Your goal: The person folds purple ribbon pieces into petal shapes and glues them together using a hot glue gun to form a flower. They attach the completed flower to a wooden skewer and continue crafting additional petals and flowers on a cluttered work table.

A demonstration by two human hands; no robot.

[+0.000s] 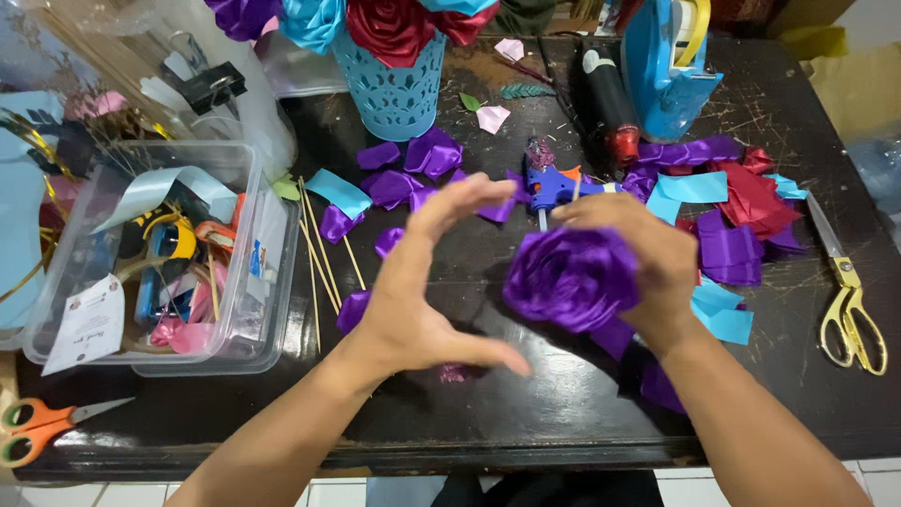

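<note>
A purple ribbon rose (571, 275), built from glossy satin folds that spiral into a rounded bloom, sits above the middle of the dark, scratched surface (526, 413). The right hand (648, 258) closes around the rose from its right side, fingers curled over the top petals. The left hand (427, 291) hovers just left of the rose, open, with thumb and fingers spread in a curve and touching nothing.

Just behind the rose lies a blue glue gun (549, 186) with an orange trigger. Behind and to the left of the rose, loose purple satin petals (413, 174) are scattered, along with a light blue ribbon strip (338, 192) and thin wooden skewers (322, 258). Right of the rose lies a heap of purple, red and light blue ribbon pieces (727, 211), and farther right a pair of gold-handled scissors (847, 296).

Well behind the rose stands a light blue lattice-cut pot (392, 86) holding red, blue and purple satin roses. Far left of the rose sits a clear plastic box (239, 343) filled with ribbon rolls and small tools, and at the near left corner lie orange-handled scissors (42, 427). A blue tape dispenser (662, 70) stands behind and right of the rose.
</note>
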